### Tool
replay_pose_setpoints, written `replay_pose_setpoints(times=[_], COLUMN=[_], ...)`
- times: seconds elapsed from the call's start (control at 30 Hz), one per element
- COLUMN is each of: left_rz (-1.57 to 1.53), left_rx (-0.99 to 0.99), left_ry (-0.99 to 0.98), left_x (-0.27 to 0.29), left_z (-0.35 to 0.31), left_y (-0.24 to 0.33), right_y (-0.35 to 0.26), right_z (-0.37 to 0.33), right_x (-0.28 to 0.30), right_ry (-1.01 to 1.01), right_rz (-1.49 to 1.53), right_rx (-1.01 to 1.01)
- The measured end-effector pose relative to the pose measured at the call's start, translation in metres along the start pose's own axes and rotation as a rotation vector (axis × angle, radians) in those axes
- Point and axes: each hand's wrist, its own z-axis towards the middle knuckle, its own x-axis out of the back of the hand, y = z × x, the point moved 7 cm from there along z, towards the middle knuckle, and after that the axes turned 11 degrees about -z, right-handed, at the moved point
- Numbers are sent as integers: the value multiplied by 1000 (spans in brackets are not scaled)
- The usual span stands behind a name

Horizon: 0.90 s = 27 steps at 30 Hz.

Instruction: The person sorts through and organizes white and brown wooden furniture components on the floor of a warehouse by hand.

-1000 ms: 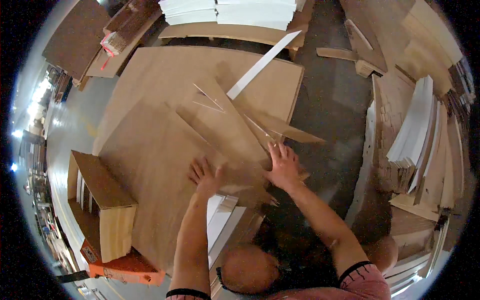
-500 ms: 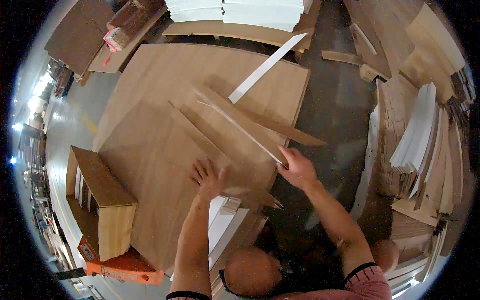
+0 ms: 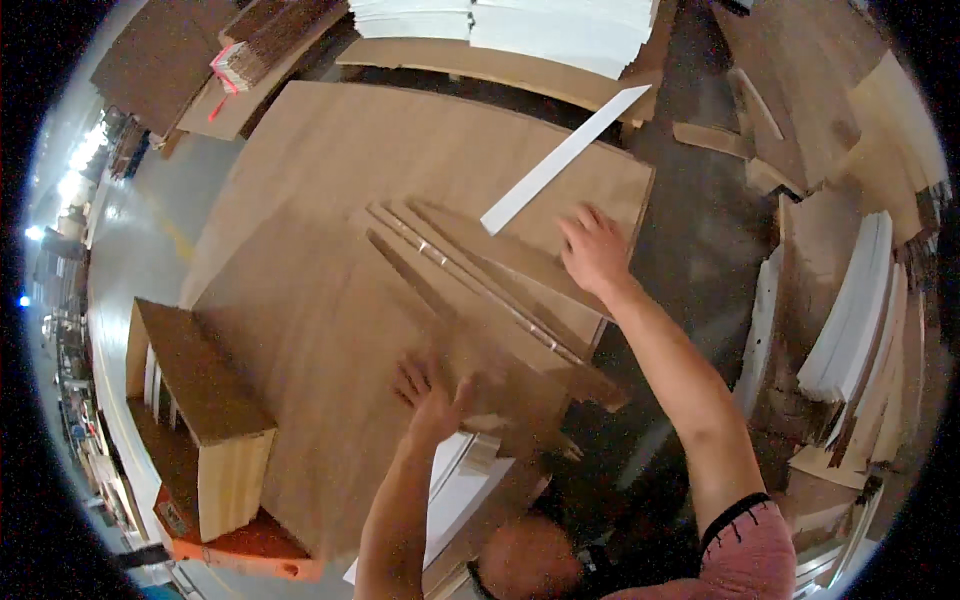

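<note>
My left hand [image 3: 432, 398] hovers over or rests on the large brown board [image 3: 300, 330], fingers spread, with no object in it; contact is unclear. Farther right, my right hand [image 3: 597, 255] is above the far brown strip [image 3: 500, 252], its fingers loosely bent and apart, slightly blurred. Between the hands lies a long brown strip [image 3: 480, 290] with white patches along its edge. A shorter brown strip [image 3: 405, 272] slants beside it. Past my right hand, a white strip [image 3: 565, 158] lies diagonally. White strips [image 3: 455, 500] sit near my left forearm, with a small pale block [image 3: 483, 455] on them.
An open brown box [image 3: 205, 380] stands at the left edge, above an orange piece [image 3: 240, 550]. A white stack [image 3: 560, 30] stands behind the board. To the right, across the dark floor [image 3: 680, 290], white strips [image 3: 850, 310] lean among brown offcuts.
My right hand has let go of the strip with the pale edge and moved away from me. That strip now lies among the others. My left hand has shifted slightly nearer and rightward.
</note>
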Motion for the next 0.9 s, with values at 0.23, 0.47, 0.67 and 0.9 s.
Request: replay_pose_setpoints(times=[0.23,0.47,0.67,0.9], left_rz=[13,-6,209,-25], left_rx=[31,19,-182,-60], left_ry=[-31,-15,212,51], left_x=[5,0,-16,-9], left_z=[-3,-2,2,1], left_y=[-19,-24,-41,-9], right_y=[-40,-30,2,30], right_z=[124,106,11,4], right_x=[-36,-30,9,-3], right_ry=[-103,-186,-173,-133], right_rz=[140,-36,179,219], right_rx=[128,353,41,-53])
